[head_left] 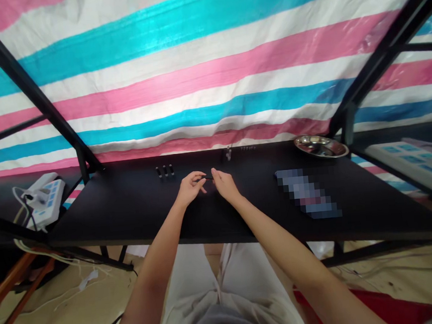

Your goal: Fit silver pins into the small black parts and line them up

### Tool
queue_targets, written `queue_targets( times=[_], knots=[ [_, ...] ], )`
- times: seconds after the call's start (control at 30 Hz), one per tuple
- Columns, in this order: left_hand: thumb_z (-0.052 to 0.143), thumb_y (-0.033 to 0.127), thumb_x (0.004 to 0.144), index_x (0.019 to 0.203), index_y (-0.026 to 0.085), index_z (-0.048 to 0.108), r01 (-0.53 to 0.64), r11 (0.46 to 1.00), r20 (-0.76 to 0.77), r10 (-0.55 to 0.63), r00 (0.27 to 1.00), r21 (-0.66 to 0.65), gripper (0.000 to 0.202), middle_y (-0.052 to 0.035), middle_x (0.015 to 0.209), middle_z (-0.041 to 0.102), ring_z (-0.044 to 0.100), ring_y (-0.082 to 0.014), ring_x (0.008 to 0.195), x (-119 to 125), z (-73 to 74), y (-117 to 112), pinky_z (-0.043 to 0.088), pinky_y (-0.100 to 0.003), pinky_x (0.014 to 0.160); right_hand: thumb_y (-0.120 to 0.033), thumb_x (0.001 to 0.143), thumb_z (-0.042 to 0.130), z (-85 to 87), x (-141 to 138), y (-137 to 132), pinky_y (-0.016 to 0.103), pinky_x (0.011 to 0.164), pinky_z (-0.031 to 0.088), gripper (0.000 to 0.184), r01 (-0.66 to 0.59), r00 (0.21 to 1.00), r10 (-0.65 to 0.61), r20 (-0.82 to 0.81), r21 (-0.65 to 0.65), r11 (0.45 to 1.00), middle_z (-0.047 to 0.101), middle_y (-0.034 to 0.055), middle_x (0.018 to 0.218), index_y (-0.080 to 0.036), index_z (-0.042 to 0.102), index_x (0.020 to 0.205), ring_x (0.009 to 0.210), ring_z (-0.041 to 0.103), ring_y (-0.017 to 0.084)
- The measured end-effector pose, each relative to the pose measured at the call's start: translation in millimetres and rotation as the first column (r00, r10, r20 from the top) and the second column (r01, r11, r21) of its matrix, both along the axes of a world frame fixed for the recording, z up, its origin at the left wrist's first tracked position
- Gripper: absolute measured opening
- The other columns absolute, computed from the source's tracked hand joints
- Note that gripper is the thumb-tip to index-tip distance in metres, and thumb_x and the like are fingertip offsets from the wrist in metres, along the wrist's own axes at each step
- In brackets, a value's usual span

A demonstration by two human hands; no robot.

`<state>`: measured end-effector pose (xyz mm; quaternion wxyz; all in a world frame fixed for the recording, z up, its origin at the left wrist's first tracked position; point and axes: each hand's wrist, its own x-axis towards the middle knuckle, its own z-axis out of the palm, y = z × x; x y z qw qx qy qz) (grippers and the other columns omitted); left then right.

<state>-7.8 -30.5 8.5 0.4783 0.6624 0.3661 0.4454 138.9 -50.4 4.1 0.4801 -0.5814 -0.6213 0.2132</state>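
Observation:
My left hand [192,189] and my right hand [224,184] meet above the middle of the black table. Between their fingertips is a small, thin dark piece [209,177], pinched from both sides; its kind is too small to make out. Beyond my left hand stand three short black-and-silver cylinders [165,171] in a row. Behind my right hand, a few small silvery or clear parts [229,154] sit near the back edge. A line of tiny pieces [248,148] lies just to their right.
A round shiny metal dish [320,147] occupies the back right corner. In front of it lies a blurred-out long item [307,193]. Black frame posts [85,156] rise at both sides, with a striped sheet [209,82] behind. A power strip [51,201] is at left.

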Motion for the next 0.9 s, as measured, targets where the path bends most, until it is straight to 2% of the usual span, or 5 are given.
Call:
queue_targets(
  times=[0.27,0.5,0.67,0.9],
  knots=[
    [0.065,0.034,0.07,0.09,0.014,0.059,0.016,0.999,0.03,-0.014,0.999,-0.05,0.029,-0.0093,0.082,0.069,0.06,-0.0118,0.047,1.8,5.3,-5.2,0.039,-0.021,0.044,-0.062,0.085,0.017,0.3,2.6,-2.6,0.025,0.051,0.033,0.057,0.04,0.998,-0.042,0.056,0.031,0.999,0.047,0.0019,0.049,-0.021,0.04,0.052,0.049,0.044,0.013],
    [0.062,0.039,0.071,0.086,0.015,0.055,0.02,0.998,0.03,-0.018,0.999,-0.062,0.029,-0.0051,0.069,0.067,0.056,-0.0102,0.042,2.1,6.6,-6.3,0.035,-0.019,0.041,-0.061,0.086,0.015,3.5,2.9,-3.9,0.026,0.05,0.033,0.058,0.041,0.994,-0.043,0.103,0.028,0.999,0.047,0.0025,0.048,-0.021,0.038,0.05,0.047,0.044,0.013],
    [0.055,0.047,0.076,0.074,0.016,0.051,0.021,0.999,0.004,-0.021,1.0,-0.039,0.031,-0.0035,0.067,0.066,0.054,-0.0079,0.041,3.3,5.5,-6.0,0.034,-0.018,0.04,-0.059,0.086,0.013,5.1,2.9,-5.3,0.026,0.051,0.033,0.057,0.016,0.992,-0.02,0.127,0.031,0.999,0.047,0.0026,0.048,-0.022,0.036,0.05,0.048,0.044,0.013],
    [0.05,0.05,0.078,0.066,0.016,0.046,-0.035,0.997,0.015,0.036,0.999,-0.063,0.037,-0.0013,0.061,0.062,0.052,-0.007,0.038,3.0,2.7,-2.5,0.032,-0.018,0.039,-0.058,0.087,0.017,8.7,2.8,-6.3,0.026,0.053,0.034,0.054,-0.016,0.991,0.012,0.13,0.03,0.999,0.049,0.0024,0.051,-0.021,0.039,0.053,0.05,0.046,0.013]
  ],
)
